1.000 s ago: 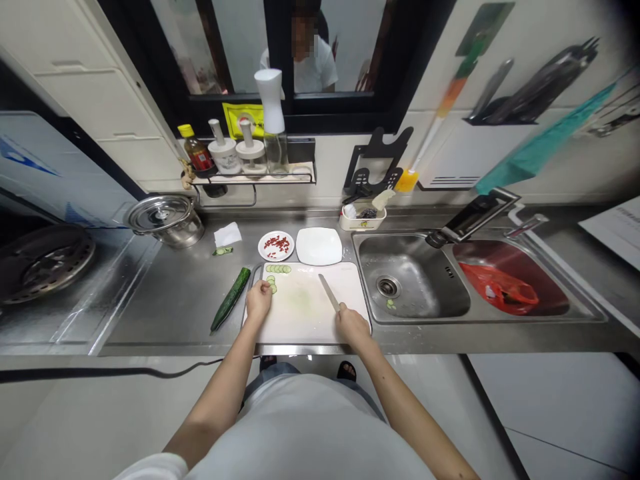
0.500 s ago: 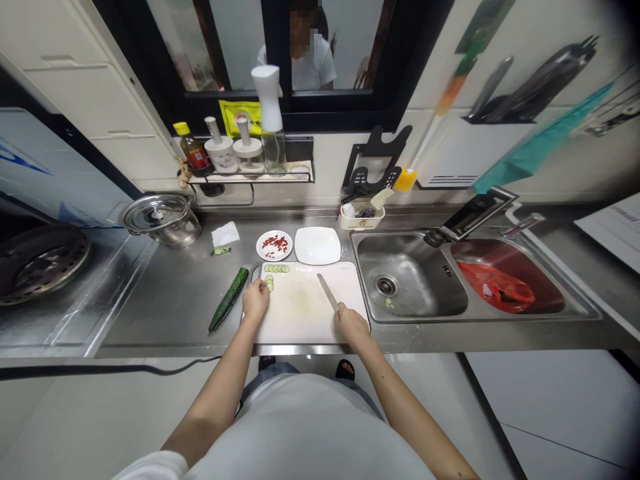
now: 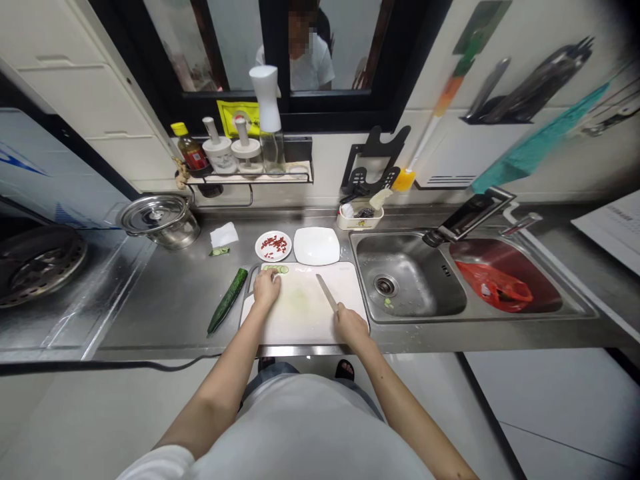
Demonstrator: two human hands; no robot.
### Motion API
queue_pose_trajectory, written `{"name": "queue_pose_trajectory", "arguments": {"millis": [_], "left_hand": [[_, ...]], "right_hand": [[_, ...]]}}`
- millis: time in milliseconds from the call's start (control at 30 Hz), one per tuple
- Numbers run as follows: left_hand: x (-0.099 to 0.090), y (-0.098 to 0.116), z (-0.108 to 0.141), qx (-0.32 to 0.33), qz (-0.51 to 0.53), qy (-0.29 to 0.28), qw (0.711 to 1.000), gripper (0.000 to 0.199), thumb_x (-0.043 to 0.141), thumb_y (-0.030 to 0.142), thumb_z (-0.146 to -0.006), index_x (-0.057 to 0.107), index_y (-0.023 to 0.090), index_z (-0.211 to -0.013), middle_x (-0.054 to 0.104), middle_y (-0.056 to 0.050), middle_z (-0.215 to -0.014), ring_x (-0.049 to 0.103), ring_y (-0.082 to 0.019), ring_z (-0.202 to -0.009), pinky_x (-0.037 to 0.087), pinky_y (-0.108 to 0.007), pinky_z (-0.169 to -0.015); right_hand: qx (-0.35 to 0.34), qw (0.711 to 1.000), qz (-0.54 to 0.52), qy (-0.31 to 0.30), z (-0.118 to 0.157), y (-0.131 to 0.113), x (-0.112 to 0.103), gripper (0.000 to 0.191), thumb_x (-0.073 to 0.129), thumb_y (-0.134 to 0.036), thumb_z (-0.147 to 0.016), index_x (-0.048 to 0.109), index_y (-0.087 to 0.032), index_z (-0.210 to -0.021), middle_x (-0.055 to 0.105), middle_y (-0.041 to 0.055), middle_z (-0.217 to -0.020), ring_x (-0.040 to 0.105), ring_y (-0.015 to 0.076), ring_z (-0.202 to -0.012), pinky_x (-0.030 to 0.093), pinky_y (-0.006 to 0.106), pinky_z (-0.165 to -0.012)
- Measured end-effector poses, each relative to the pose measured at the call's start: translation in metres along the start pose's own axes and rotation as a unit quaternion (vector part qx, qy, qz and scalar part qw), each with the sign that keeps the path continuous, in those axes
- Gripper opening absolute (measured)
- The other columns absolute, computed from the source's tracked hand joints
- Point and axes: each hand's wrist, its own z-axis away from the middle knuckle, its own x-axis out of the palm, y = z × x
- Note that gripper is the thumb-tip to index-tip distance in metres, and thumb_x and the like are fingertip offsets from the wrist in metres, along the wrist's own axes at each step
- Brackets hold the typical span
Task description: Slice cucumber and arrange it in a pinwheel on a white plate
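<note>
My left hand [image 3: 267, 287] is on the upper left of the white cutting board [image 3: 305, 313], fingers bent and closed on cucumber slices it mostly hides. Just beyond its fingertips, a short row of cucumber slices [image 3: 284, 269] lies along the board's top edge. In my right hand [image 3: 351, 325] is a knife [image 3: 327, 293], gripped by the handle at the board's right side; the blade points away from me, up and left, low over the board. A whole dark green cucumber [image 3: 227, 301] lies on the counter left of the board.
Behind the board stand a plate of small red pieces [image 3: 273, 247] and a white square plate [image 3: 317, 245]. A lidded steel pot [image 3: 165, 220] is at the left. To the right, the sink [image 3: 413, 280] has a red plastic bag [image 3: 495, 287] in its far basin. A seasoning rack [image 3: 250, 179] hangs behind.
My left hand has moved right and slightly away from me, over the slices that showed beside its fingers. The right hand and knife have stayed in place.
</note>
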Motion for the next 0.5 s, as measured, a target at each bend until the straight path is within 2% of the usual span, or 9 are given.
{"name": "queue_pose_trajectory", "arguments": {"millis": [200,500], "left_hand": [[0.004,0.017,-0.017,0.033,-0.041,-0.044,0.998,0.038,0.053,0.022,-0.083,0.064,0.02,-0.119,0.064,-0.014,-0.114,0.055,-0.026,-0.11,0.039,-0.035,-0.096],[0.005,0.028,-0.023,0.032,-0.089,-0.051,0.994,0.03,0.052,0.019,-0.084,0.068,0.016,-0.109,0.063,-0.018,-0.111,0.055,-0.029,-0.107,0.04,-0.038,-0.093]], "right_hand": [[-0.007,1.0,-0.002,0.009,-0.001,0.001,0.002,0.035,0.026,-0.02,-0.097,0.053,-0.015,-0.119,0.068,0.0175,-0.102,0.066,0.0234,-0.096,0.047,0.032,-0.076],[-0.009,1.0,0.001,0.007,0.0,0.001,0.0,0.035,0.027,-0.019,-0.096,0.052,-0.014,-0.12,0.068,0.0172,-0.101,0.067,0.0242,-0.095,0.047,0.032,-0.074]]}}
